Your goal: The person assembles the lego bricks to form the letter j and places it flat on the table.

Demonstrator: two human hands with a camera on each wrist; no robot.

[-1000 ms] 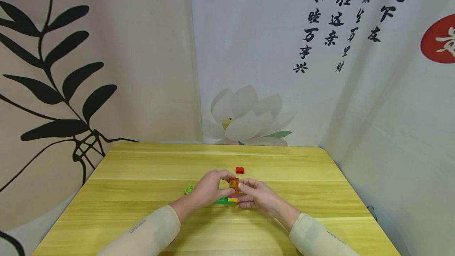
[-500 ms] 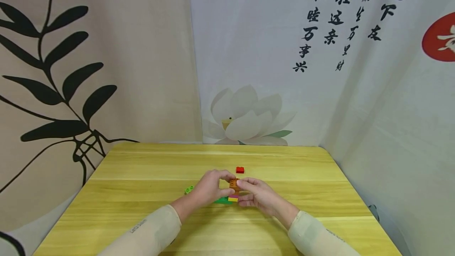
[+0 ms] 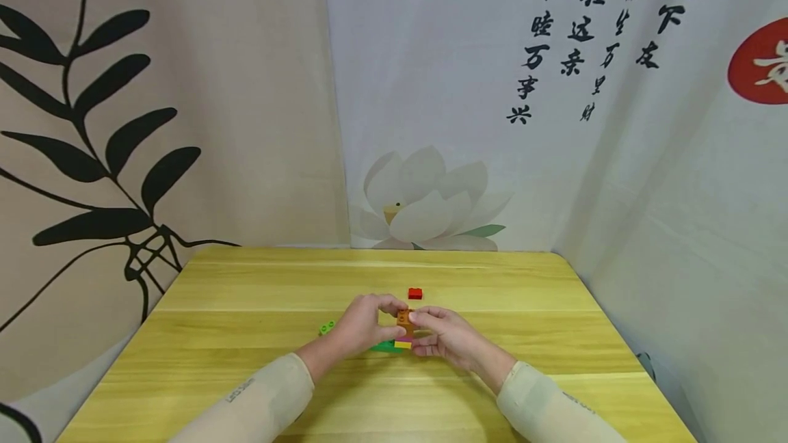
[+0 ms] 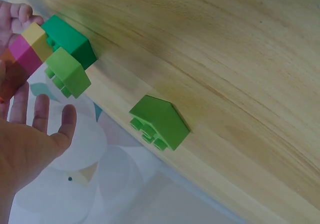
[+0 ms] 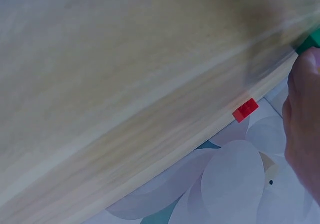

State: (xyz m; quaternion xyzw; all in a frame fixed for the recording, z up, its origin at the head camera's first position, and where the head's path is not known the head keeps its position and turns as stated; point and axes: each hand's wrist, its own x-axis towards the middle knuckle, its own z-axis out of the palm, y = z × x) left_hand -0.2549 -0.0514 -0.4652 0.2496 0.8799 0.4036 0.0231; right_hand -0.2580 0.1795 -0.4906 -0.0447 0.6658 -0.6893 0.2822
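Between my two hands a stack of toy building blocks stands on the table. At its bottom lies a dark green block [image 4: 72, 40], with a yellow block [image 4: 38, 39] and a light green block [image 4: 68, 74] on it. A pink block [image 4: 25, 54] sits over the yellow one, and an orange block [image 3: 404, 321] tops the stack. My left hand [image 3: 363, 321] pinches the orange block between thumb and forefinger. From the other side, my right hand [image 3: 452, 340] pinches it too, its lower fingers beside the yellow and pink blocks.
A loose light green block [image 4: 159, 121] with a slanted face lies left of the stack, partly behind my left wrist in the head view. Beyond the hands lies a small red block [image 3: 415, 293]. The wooden table [image 3: 258, 286] ends at a printed curtain [image 3: 271, 101].
My right thumb and forefinger have shifted slightly left on the orange block. My left hand keeps its grip, and the stack stays in place.
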